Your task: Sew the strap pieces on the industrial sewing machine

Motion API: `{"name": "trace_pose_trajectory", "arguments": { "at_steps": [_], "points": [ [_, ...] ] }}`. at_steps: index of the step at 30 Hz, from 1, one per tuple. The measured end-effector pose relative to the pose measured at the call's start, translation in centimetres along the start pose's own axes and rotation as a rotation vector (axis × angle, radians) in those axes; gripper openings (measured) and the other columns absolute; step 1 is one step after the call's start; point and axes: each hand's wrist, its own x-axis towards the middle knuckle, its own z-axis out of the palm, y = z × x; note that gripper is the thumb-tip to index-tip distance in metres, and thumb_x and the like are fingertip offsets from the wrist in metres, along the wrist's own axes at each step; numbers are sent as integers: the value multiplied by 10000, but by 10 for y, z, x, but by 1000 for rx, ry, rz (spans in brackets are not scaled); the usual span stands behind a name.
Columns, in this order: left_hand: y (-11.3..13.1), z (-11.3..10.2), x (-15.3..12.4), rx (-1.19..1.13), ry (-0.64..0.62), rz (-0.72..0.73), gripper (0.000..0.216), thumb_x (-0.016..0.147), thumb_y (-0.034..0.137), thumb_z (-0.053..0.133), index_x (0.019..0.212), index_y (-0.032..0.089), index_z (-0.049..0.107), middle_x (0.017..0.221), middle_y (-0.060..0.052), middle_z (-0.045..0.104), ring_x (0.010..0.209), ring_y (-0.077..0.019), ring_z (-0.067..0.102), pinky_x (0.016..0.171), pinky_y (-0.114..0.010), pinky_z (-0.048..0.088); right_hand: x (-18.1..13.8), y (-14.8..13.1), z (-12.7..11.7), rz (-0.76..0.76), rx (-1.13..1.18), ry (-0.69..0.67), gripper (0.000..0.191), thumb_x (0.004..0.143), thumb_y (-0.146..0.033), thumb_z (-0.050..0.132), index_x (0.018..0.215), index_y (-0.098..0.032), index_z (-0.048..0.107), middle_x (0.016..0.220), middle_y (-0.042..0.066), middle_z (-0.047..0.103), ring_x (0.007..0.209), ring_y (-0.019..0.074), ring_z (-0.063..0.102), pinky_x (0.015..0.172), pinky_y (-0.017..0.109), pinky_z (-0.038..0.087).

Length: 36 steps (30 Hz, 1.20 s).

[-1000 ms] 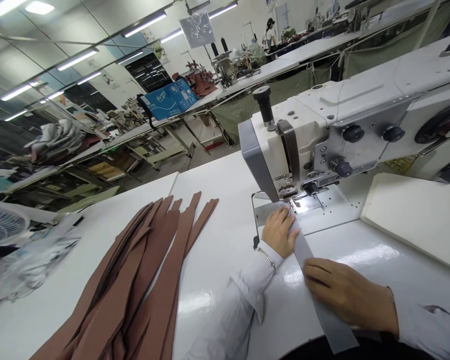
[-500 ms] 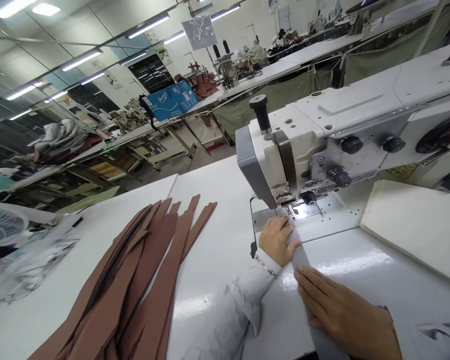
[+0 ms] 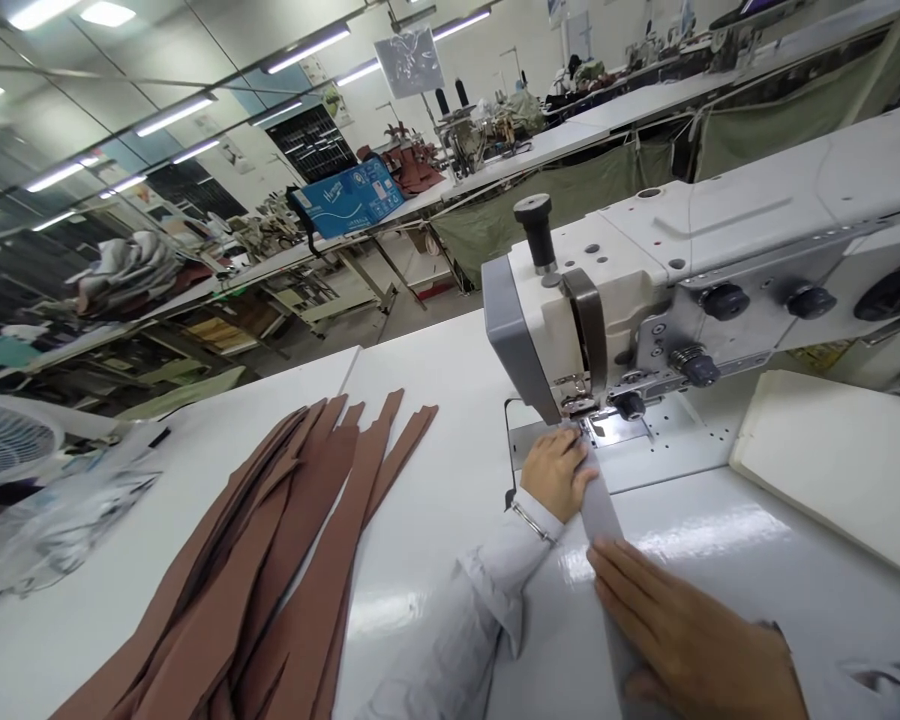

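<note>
A grey fabric strip (image 3: 601, 515) runs from under the presser foot of a white sewing machine (image 3: 615, 260) towards me. Close to the needle area, my left hand (image 3: 557, 472) rests on the strip, fingertips at the presser foot, thumb held apart. Further back along the strip, my right hand (image 3: 679, 630) lies flat on it with the fingers stretched out and side by side. The strip's near end is partly hidden beneath this hand. Several brown fabric pieces (image 3: 270, 560) are heaped on the white table (image 3: 420, 640) left of my hands.
A pale thick board or pad (image 3: 832, 450) lies right of the needle area. At the far left are a fan (image 3: 7, 440) and clear plastic bags (image 3: 82, 530). Behind stand more work tables with machines and a blue box (image 3: 349, 200).
My view has shifted slightly, so the machine appears a little further right and lower. Both hands stay on the strip in nearly the same places.
</note>
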Motion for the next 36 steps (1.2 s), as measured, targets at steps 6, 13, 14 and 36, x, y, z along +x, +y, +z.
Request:
{"name": "trace_pose_trajectory", "arguments": {
  "at_steps": [6, 13, 14, 36],
  "points": [
    [62, -21, 10, -77, -215, 156, 174, 814, 323, 592, 799, 160, 651, 920, -66, 675, 898, -225, 613, 854, -410, 461, -20, -19, -10, -165, -89, -104, 293, 906, -188, 385, 1107, -91, 574, 1166, 86, 593, 1088, 219, 528, 939, 332, 396],
    [161, 16, 92, -147, -434, 723, 463, 756, 356, 677, 1134, 136, 528, 1196, -93, 557, 1114, -244, 480, 889, -358, 420, -17, -32, -1, 69, -1, 35, 209, 871, -127, 436, 960, -89, 621, 947, 68, 650, 900, 199, 578, 943, 329, 390],
    [167, 23, 103, -129, -494, 729, 442, 744, 356, 689, 1100, 137, 547, 1164, -89, 571, 1079, -241, 497, 850, -344, 434, -17, -32, 0, 84, -8, 49, 199, 862, -123, 445, 942, -90, 625, 925, 65, 649, 884, 197, 580, 950, 326, 383],
    [178, 33, 121, -236, -363, 616, 172, 819, 90, 514, 911, 157, 643, 857, -35, 676, 843, -155, 586, 711, -256, 463, -27, -23, 4, 5, 33, 54, 311, 868, -247, 518, 1092, -42, 584, 1081, 132, 599, 1067, 258, 498, 1015, 390, 302]
  ]
}}
